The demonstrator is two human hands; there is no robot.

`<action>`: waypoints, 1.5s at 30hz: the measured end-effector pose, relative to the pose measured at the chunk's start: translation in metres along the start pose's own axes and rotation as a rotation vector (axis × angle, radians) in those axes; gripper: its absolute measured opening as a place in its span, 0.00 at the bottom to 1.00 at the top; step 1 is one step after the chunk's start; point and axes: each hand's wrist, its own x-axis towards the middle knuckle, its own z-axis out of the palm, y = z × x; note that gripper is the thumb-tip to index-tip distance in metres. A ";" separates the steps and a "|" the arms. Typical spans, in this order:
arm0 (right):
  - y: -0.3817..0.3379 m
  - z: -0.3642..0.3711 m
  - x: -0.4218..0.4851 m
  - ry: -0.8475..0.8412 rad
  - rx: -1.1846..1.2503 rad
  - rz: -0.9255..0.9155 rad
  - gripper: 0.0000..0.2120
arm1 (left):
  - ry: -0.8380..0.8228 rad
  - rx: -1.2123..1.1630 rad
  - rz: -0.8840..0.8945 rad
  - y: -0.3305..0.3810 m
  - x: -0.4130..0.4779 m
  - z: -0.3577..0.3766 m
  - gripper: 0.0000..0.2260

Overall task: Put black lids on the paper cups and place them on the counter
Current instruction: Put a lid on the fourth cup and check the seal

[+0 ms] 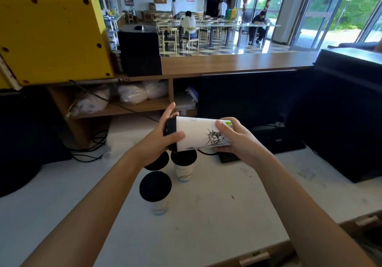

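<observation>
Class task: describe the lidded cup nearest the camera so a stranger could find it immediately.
Start at the white counter under the person's arms. Three black-lidded cups stand there beneath the left hand. The nearest cup stands alone in front, its round lid fully visible, unlike the two behind.

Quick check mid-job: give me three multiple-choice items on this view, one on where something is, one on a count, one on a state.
1. Where is the held cup?
A. In the air between both hands
B. Standing on the wooden counter
C. On the shelf

2. How many lidded cups stand on the white table?
A. One
B. Three
C. Six

3. How does the held cup lie?
A. Upright
B. Upside down
C. On its side

Answers:
1 A: the left hand is at its lid and the right hand grips its base.
2 B: three black tops show.
3 C: its lid points left.
</observation>
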 end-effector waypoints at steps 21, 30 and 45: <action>0.022 0.018 0.036 0.022 0.794 0.021 0.13 | 0.154 -0.034 -0.027 -0.019 0.016 0.015 0.28; -0.040 0.012 0.080 0.044 0.280 -0.112 0.14 | 0.126 0.375 -0.064 -0.004 0.051 0.000 0.36; -0.116 0.017 0.112 0.041 -0.322 -0.262 0.24 | 0.100 0.419 -0.028 0.045 0.092 0.001 0.31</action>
